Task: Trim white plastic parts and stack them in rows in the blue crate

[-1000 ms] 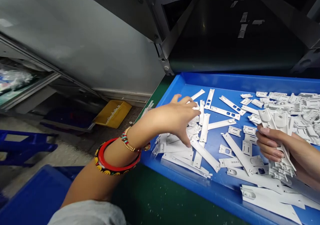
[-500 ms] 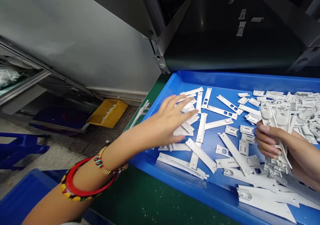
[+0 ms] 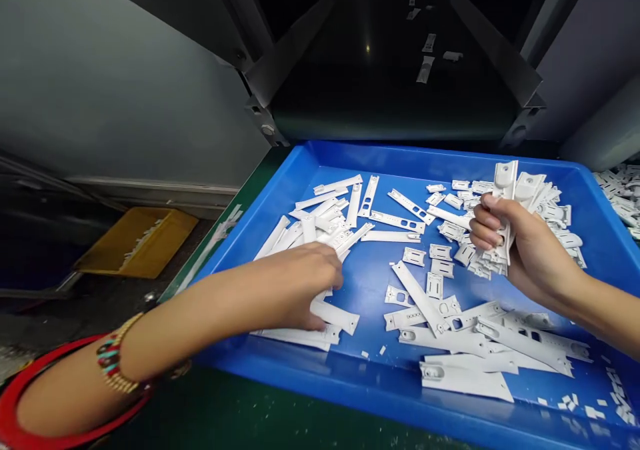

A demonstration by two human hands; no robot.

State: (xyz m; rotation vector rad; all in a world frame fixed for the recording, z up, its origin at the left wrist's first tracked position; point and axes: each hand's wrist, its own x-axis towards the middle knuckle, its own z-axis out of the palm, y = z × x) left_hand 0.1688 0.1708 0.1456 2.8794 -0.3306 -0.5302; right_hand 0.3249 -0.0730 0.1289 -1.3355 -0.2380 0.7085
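A blue tray (image 3: 280, 177) holds several flat white plastic strips and small white clips. My left hand (image 3: 300, 287) lies palm down in the tray's near left part, its fingers curled round a bunch of long white strips (image 3: 320, 227) that fan out past the fingertips. My right hand (image 3: 515, 250) hovers over the tray's right half, closed round a stack of white plastic parts (image 3: 505, 190) held upright. More long white strips (image 3: 465, 370) lie along the near edge, and small white clips (image 3: 435, 283) sit in the middle.
A dark conveyor chute (image 3: 380, 70) ends just behind the tray. The tray rests on a green surface (image 3: 240, 417). A yellow bin (image 3: 135, 240) sits on the floor at left. More white parts (image 3: 623, 193) lie beyond the tray's right wall.
My left hand drew back toward the near left corner and closed on strips it had been sweeping with flat fingers. My right hand kept its stack. The view swung right.
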